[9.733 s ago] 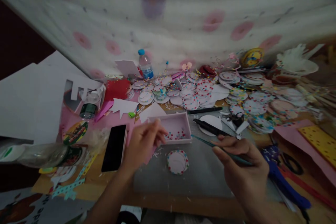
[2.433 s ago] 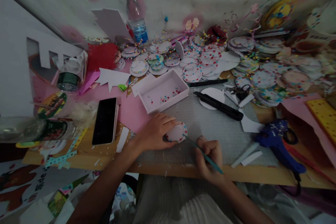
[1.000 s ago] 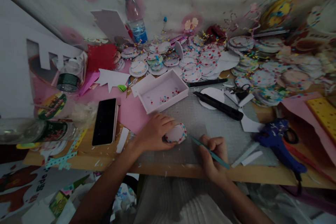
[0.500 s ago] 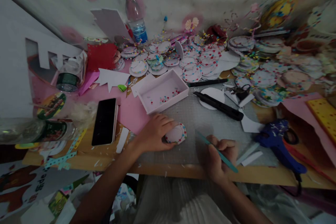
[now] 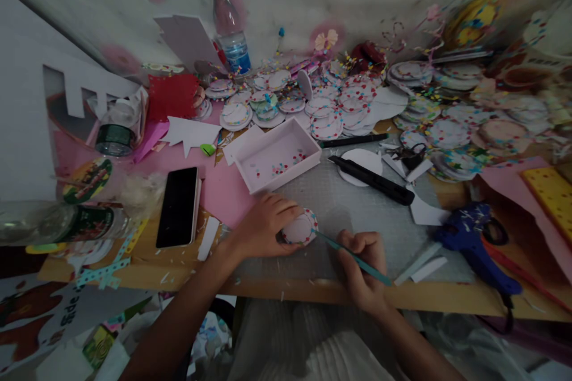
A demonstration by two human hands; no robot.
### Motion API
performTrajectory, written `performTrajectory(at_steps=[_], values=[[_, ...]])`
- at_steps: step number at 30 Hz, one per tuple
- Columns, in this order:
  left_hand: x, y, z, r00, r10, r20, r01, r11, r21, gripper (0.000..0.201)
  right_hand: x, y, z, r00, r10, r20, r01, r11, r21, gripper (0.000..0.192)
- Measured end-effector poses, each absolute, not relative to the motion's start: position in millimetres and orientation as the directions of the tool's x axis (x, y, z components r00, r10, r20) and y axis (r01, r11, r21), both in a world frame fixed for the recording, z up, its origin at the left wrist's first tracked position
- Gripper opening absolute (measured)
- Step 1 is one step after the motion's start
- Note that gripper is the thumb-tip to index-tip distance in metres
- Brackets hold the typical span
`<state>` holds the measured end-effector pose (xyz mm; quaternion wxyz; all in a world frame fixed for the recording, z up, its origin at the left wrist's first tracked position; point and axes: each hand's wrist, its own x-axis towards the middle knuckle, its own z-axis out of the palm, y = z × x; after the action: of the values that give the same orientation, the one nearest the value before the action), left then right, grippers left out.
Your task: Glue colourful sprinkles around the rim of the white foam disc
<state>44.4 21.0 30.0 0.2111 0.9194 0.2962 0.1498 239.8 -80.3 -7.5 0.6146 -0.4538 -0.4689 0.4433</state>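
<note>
Right hand (image 5: pixel 364 268) closed in a tight grip round a thin teal stick (image 5: pixel 353 258), tip touching the edge of a round paper disc (image 5: pixel 300 228). Left hand (image 5: pixel 263 225) pressing that disc flat on the grey mat (image 5: pixel 357 214) of the worktop (image 5: pixel 447 300), fingers curled over its left rim. Just behind, a shallow pink tray (image 5: pixel 274 155); left of it, a dark phone (image 5: pixel 179 205).
</note>
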Motion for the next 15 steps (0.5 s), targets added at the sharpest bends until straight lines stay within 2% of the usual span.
performTrajectory(at_steps=[15], values=[[46.3,21.5,30.5,0.784,0.603,0.151,0.477,-0.739,0.475,0.053,240.6,-81.4,-7.2,0.138,0.975,0.173,-0.136,0.192,-0.972,0.016]])
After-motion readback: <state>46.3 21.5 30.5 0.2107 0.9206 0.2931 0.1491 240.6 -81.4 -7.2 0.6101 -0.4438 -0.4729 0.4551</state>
